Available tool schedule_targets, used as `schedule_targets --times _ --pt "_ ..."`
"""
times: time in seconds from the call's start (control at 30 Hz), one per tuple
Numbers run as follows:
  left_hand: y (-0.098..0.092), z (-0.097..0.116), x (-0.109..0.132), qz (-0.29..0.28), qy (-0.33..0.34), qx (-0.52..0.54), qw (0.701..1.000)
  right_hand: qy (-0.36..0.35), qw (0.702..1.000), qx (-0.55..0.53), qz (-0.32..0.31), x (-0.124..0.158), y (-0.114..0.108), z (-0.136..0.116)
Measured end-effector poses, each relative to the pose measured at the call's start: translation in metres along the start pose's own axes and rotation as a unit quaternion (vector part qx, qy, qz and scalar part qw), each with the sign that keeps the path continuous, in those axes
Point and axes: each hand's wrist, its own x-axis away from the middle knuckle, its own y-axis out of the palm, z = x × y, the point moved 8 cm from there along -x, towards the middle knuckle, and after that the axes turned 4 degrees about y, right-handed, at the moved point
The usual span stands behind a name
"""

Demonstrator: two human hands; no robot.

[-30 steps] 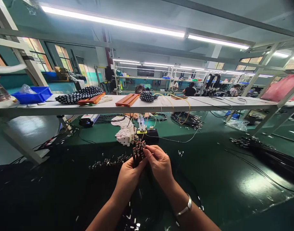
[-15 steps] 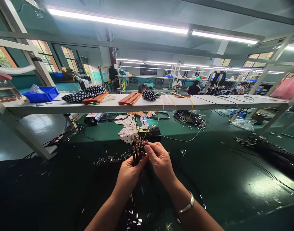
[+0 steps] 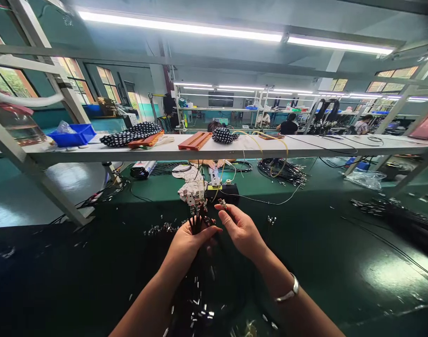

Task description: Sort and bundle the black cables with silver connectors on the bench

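Note:
My left hand [image 3: 189, 241] is closed round a bunch of black cables [image 3: 199, 216] whose metal plug ends stick up above my fingers. My right hand [image 3: 239, 228] is just to the right of it, pinching a single cable end [image 3: 222, 203] drawn a little away from the bunch. The cables hang down between my forearms into a dark heap [image 3: 203, 299] on the green workbench [image 3: 305, 220]. A silver bracelet [image 3: 286, 294] sits on my right wrist.
A small black device [image 3: 223, 191] with wires stands just beyond my hands, beside a spotted cloth [image 3: 190, 187]. Loose cable bundles [image 3: 282, 171] [image 3: 392, 213] lie farther back and right. A white shelf [image 3: 206, 150] carries orange trays, a blue bin [image 3: 71, 135] and cloths. Other people work beyond it.
My right hand has pulled one cable end out of the bunch and moved it right. The view has shifted slightly, with both hands now a little higher and right.

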Motion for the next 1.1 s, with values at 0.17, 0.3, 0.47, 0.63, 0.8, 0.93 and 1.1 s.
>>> schedule_targets --times 0.17,0.3,0.47,0.63,0.8,0.93,1.1 --pt "0.001 -0.005 -0.002 -0.008 0.005 -0.015 1.000 0.027 0.997 -0.058 -0.039 -0.002 0.012 0.006" --pt "0.001 -0.007 -0.001 0.004 -0.002 -0.012 1.000 0.023 0.998 -0.051 -0.027 -0.003 0.013 0.007" --pt "0.002 -0.007 -0.001 -0.001 0.004 -0.011 1.000 0.070 0.989 -0.120 -0.046 -0.003 0.014 0.012" --pt "-0.001 -0.010 -0.006 0.004 -0.008 -0.008 1.000 0.052 0.992 -0.111 -0.024 -0.002 0.004 0.015" --pt "-0.003 -0.013 -0.008 0.030 -0.020 0.057 0.998 0.027 1.000 -0.011 -0.007 0.005 -0.004 0.020" --pt "0.001 -0.013 -0.007 0.003 -0.016 0.081 0.997 -0.037 0.996 0.082 -0.026 0.015 0.001 0.014" --pt "0.003 -0.011 -0.006 -0.021 0.007 0.074 0.997 -0.070 0.992 0.095 -0.034 0.024 0.008 0.014"
